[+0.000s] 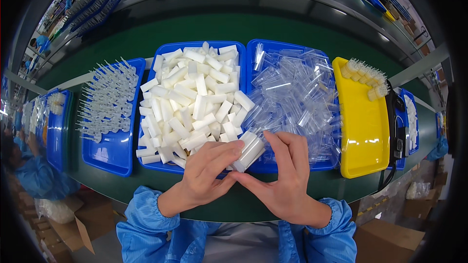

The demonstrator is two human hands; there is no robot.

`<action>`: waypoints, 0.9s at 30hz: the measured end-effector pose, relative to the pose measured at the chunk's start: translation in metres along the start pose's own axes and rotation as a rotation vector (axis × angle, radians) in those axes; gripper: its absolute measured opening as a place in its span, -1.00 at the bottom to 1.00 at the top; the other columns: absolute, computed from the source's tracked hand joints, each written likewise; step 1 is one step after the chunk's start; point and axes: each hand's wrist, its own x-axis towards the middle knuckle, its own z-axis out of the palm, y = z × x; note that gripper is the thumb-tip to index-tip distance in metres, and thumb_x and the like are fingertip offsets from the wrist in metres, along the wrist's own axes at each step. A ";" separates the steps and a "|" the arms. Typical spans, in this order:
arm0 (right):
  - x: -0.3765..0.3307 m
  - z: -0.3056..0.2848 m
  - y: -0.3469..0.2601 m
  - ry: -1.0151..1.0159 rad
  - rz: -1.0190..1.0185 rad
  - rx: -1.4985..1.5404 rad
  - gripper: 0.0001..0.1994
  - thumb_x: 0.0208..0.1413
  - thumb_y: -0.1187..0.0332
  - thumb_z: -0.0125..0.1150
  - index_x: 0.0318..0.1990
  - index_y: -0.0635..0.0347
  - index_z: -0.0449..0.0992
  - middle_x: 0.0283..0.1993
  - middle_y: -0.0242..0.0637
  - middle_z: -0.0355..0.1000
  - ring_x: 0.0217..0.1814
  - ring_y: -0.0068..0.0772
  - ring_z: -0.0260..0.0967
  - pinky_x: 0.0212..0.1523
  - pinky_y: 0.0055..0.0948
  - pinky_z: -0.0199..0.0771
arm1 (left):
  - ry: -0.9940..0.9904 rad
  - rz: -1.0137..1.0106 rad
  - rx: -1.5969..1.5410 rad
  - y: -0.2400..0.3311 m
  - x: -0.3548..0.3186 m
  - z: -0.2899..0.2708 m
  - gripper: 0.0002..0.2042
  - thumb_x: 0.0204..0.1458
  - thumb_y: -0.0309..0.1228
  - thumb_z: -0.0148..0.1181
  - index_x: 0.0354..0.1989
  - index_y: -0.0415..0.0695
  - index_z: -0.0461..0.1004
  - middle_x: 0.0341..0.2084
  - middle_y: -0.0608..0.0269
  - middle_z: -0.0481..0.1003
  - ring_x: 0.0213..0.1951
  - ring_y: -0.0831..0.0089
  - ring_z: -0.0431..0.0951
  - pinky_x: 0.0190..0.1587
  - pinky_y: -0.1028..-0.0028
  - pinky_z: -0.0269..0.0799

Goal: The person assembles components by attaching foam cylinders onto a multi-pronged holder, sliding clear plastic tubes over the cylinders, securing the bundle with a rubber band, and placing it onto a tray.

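Between my two hands is a small bundle of clear plastic tubes with white cylinders (251, 150), tilted over the near edges of two blue trays. My left hand (207, 173) grips it from the left, its fingers closed along the upper side. My right hand (288, 180) curves round its other side, with the thumb at the bottom and a forefinger at the top end. Parts of the bundle are hidden by fingers. Just beyond, loose white cylinders (187, 97) fill the left blue tray (200, 45), and clear tubes (292, 87) are heaped in the right blue tray (251, 56).
At the left, a blue tray (107, 156) carries rows of pale spiky stemmed parts (108, 97). A yellow tray (364, 136) on the right has several bristled clear pieces (364, 75) at its far end. Beside it runs a black cable (391, 165). Another person in blue (41, 175) is at far left.
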 end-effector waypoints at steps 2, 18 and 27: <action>0.000 0.002 -0.002 0.023 0.012 0.022 -0.30 -0.26 0.17 0.63 0.02 0.43 0.48 -0.09 -0.05 0.36 -0.16 -0.06 0.32 -0.23 -0.22 0.37 | 0.022 0.053 0.074 0.000 0.000 0.002 -0.32 -0.35 -0.66 0.45 0.11 -0.22 0.42 -0.02 -0.05 0.56 -0.27 0.09 0.62 -0.37 0.37 0.56; 0.018 -0.046 0.022 -0.102 0.024 -0.106 -0.56 -0.10 0.40 0.49 -0.02 0.30 0.55 -0.10 -0.15 0.39 -0.08 -0.13 0.29 -0.10 -0.24 0.26 | 0.083 -0.164 0.144 0.010 0.008 -0.012 -0.61 -0.05 -0.62 0.37 0.01 -0.22 0.51 0.02 -0.05 0.42 -0.10 0.24 0.56 -0.31 0.45 0.53; 0.013 -0.030 0.024 -0.371 -0.119 -0.343 -0.74 0.01 0.43 0.34 -0.13 0.30 0.55 -0.21 -0.22 0.31 -0.12 -0.18 0.25 -0.10 -0.24 0.23 | 0.157 -0.642 -0.536 0.003 0.005 -0.011 -0.63 0.14 -0.67 0.16 0.14 -0.26 0.33 0.08 0.07 0.33 0.02 0.32 0.52 -0.13 0.44 0.62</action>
